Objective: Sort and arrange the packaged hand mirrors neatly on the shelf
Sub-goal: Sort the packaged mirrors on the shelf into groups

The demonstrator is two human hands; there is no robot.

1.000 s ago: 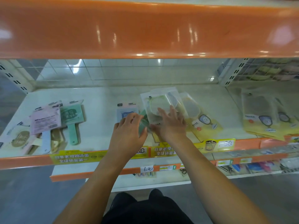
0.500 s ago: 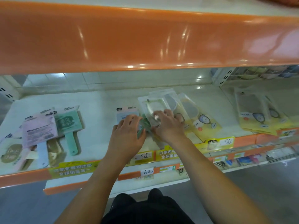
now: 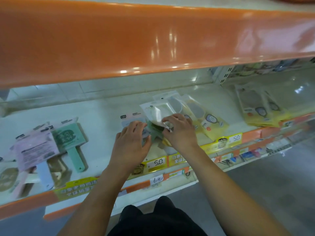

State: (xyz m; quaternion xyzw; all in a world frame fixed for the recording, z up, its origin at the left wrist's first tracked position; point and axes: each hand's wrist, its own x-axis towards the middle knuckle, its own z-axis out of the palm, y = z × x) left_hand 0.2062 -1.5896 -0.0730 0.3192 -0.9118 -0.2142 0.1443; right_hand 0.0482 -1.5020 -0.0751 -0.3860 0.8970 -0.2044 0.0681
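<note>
- Clear plastic mirror packet (image 3: 156,114) is pinched at its near corner by the right hand (image 3: 179,132), its long axis running away from the grip.
- The left hand (image 3: 132,142) lies flat and uncurled just left of it, holding nothing.

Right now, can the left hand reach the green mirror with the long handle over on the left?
Probably yes. The left hand rests on the middle packets, and only bare white shelf lies between it and the green packaged hand mirror. Nothing blocks a sideways reach.
</note>
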